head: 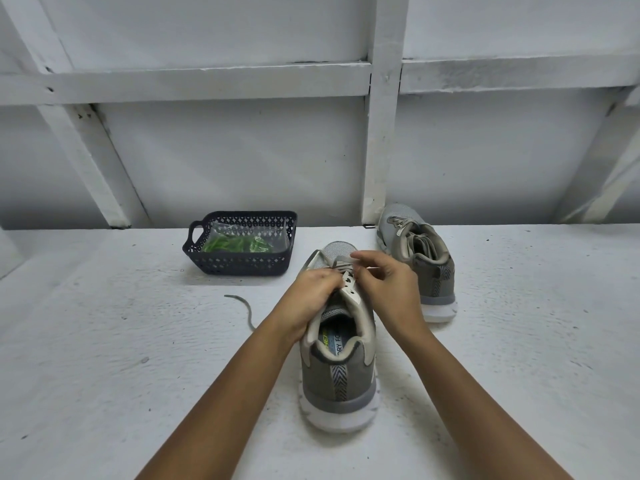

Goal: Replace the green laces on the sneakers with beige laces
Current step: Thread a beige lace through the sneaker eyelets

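Note:
A grey sneaker [337, 362] stands heel-towards-me on the white surface. Its eyelet area carries a beige lace [343, 262] near the toe end. My left hand [311, 299] grips the left side of the shoe's upper, fingers curled at the eyelets. My right hand [384, 285] pinches the beige lace at the right eyelet row. One dull, greyish-green lace end [242, 306] trails out on the surface to the left of my left forearm. A second grey sneaker [417, 258] stands behind to the right, laced in beige.
A dark plastic basket [239, 265] sits at the back left, holding a clear bag of green laces [239, 244]. A white wall with white beams [381, 133] rises just behind the surface.

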